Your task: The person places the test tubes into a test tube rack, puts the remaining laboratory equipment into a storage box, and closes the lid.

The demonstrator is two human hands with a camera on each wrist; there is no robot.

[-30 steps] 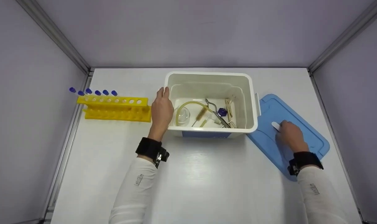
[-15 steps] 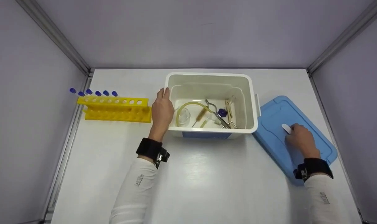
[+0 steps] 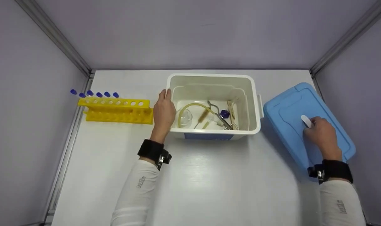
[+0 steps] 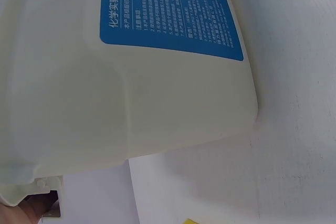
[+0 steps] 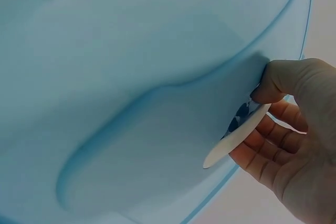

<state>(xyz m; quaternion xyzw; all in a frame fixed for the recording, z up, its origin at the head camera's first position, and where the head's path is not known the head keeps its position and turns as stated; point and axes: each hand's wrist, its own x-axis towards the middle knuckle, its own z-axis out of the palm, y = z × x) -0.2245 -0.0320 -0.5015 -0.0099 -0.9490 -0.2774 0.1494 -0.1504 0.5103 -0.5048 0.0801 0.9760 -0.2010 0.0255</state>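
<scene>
A white plastic storage box (image 3: 255, 103) stands at mid-table with its top uncovered. My left hand (image 3: 164, 113) holds the handle at the box's left end; in the left wrist view its fingers (image 4: 26, 211) reach in at that handle. With my right hand (image 3: 323, 136) I grip the blue lid (image 3: 289, 110) by its white handle (image 5: 233, 141), thumb above and fingers below. The lid is tilted at the right of the box, apart from it. Inside the box lie yellow tubing (image 3: 193, 104), a brush (image 3: 203, 115), metal tongs (image 3: 221, 117), a purple cap (image 3: 224, 113) and a wooden clamp (image 3: 231, 111).
A yellow test tube rack (image 3: 118, 110) stands left of the box, with several blue-capped tubes (image 3: 99, 94) in its left part. Grey panels (image 3: 193, 37) wall in the white table (image 3: 193, 182) at the back and both sides.
My right hand has moved to the right with the blue lid, which now sits farther from the box and looks raised. The left hand and the box have stayed put.
</scene>
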